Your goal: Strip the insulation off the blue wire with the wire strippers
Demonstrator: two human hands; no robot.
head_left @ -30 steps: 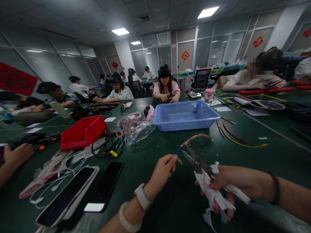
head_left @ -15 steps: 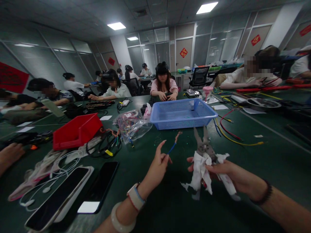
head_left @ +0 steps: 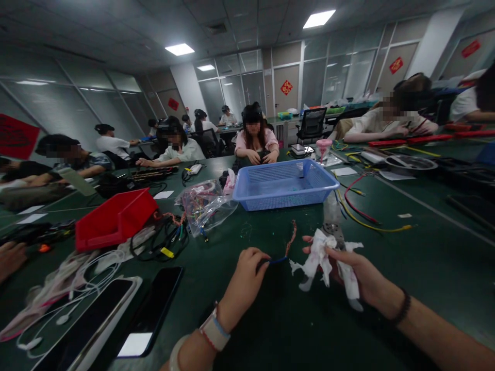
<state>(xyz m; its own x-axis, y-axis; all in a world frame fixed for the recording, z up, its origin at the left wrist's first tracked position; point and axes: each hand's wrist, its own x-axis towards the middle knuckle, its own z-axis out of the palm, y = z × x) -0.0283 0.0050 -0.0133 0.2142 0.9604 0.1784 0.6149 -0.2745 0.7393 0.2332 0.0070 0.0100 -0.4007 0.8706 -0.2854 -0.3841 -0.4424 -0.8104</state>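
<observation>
Between the closed thumb and fingers of my left hand (head_left: 250, 268) is a short blue wire (head_left: 279, 260). Its bare copper strands (head_left: 291, 238) bend upward from the blue part, away from my hand. My right hand (head_left: 358, 270) is wrapped round wire-stripping pliers (head_left: 333, 232), whose handles are covered in torn white tissue (head_left: 320, 252). The jaws point away from me and are blurred; they look closer together. A gap separates the copper strands from the pliers.
Beyond my hands stands a blue basket (head_left: 286, 201). Left are a red bin (head_left: 116, 219), a clear bag of wires (head_left: 204, 206), black cables (head_left: 158, 239), two phones (head_left: 154, 304) and white earphones (head_left: 77, 288). Yellow and red wires (head_left: 358, 216) lie right. People sit around the tables.
My left fingers have curled in, and the blue wire has turned from slanting to nearly level, its copper end nearer the pliers. The pliers' jaws have drawn together. The view has shifted slightly.
</observation>
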